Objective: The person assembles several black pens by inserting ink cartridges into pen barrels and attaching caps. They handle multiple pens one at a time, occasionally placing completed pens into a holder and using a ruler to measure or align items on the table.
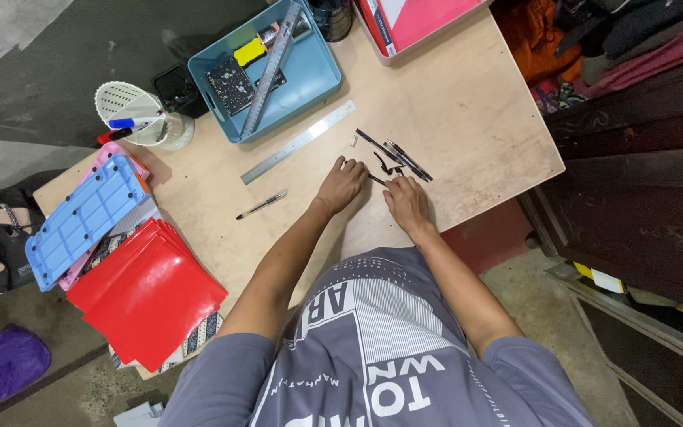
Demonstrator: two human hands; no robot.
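My blue tray (322, 83) sits at the far left part of the table (468, 119); in it lie a long steel ruler (272, 67) slanted across it, a dark speckled notebook (231, 85), a yellow block (249, 52) and a few smaller bits I cannot make out. Left of it a white mesh cup (124, 101) holds a blue marker (124, 122), and a dark pot (331, 17) stands beyond the tray's far corner. A second steel ruler (298, 142) lies flat on the wood near the tray, and a lone pen (262, 205) lies nearer me. My left hand (341, 183) and right hand (406, 202) rest close together on the table, fingers bent down onto a thin black pen part (378, 180) between them; whether either hand truly pinches it I cannot tell. Just beyond my fingertips lies a small cluster of black pen pieces (405, 160). The wood right of that cluster runs bare to the table's right edge. At the left edge, red folders (148, 296) and a blue studded board (81, 221) overhang the table.
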